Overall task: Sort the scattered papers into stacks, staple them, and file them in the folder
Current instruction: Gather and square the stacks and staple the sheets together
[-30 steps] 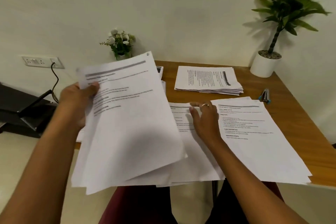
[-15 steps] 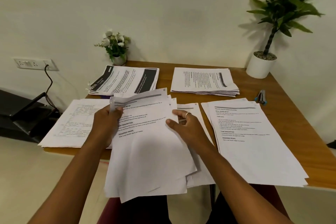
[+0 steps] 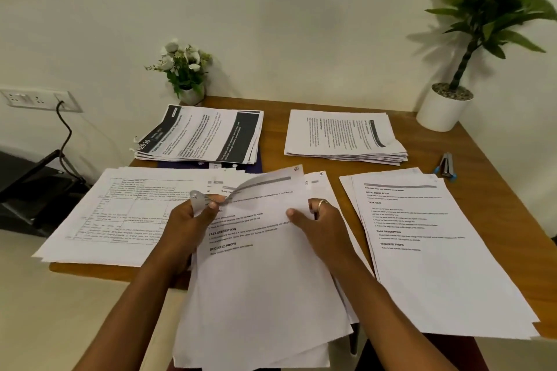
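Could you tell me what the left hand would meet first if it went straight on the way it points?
Probably the dark-banded stack beyond the sheet the left hand pinches; its height above the table is unclear.

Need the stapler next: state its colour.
The stapler is blue and grey, seen in the head view.

Both bare forearms are stretched forward from the lower edge of the view and angled in toward each other. The left hand (image 3: 193, 221) is curled, and the turned-up corner of a sheet (image 3: 256, 265) is pinched between its thumb and fingertips. The sheet's right edge is gripped by the right hand (image 3: 324, 224), with the thumb laid on top and the fingers tucked behind; a ring (image 3: 322, 203) is worn on one finger.
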`<state>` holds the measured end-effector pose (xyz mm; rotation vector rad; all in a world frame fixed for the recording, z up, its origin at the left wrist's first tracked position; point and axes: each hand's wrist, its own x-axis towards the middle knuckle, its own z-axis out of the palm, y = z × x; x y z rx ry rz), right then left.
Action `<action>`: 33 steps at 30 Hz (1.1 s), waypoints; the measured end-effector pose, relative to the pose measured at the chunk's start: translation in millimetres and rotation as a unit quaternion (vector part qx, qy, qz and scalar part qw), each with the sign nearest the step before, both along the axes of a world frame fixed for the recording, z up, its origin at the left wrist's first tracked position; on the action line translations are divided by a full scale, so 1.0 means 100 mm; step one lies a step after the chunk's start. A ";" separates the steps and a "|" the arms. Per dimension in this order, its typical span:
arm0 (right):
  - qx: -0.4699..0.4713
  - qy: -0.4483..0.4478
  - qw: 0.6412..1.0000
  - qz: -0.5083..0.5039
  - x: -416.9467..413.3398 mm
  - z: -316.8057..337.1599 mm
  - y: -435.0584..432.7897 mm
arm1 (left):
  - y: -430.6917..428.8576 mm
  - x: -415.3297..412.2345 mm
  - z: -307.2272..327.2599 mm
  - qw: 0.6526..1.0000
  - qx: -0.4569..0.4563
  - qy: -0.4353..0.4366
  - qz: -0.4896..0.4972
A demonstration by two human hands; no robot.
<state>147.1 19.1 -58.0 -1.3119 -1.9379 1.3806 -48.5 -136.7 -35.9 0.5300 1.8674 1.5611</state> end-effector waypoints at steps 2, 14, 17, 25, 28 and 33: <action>0.006 -0.001 1.000 -0.016 0.00 -0.05 -0.01 | -0.03 0.03 0.00 1.000 0.010 -0.002 -0.008; 0.016 0.019 0.997 -0.077 0.00 0.07 -0.02 | -0.08 -0.05 -0.12 0.996 0.002 0.089 0.025; 0.000 0.020 0.997 -0.079 0.05 0.13 0.02 | -0.07 -0.01 -0.07 0.990 -0.025 0.137 0.033; 0.006 0.076 0.991 -0.112 0.15 0.28 0.16 | -0.02 0.08 0.24 0.999 0.014 -0.007 0.049; -0.027 0.108 0.983 -0.146 0.25 0.39 0.29 | -0.04 -0.07 0.53 0.998 0.033 -0.003 0.059; -0.021 0.025 0.996 -0.084 0.34 0.39 0.44 | -0.25 -0.36 1.02 0.990 0.111 0.015 0.086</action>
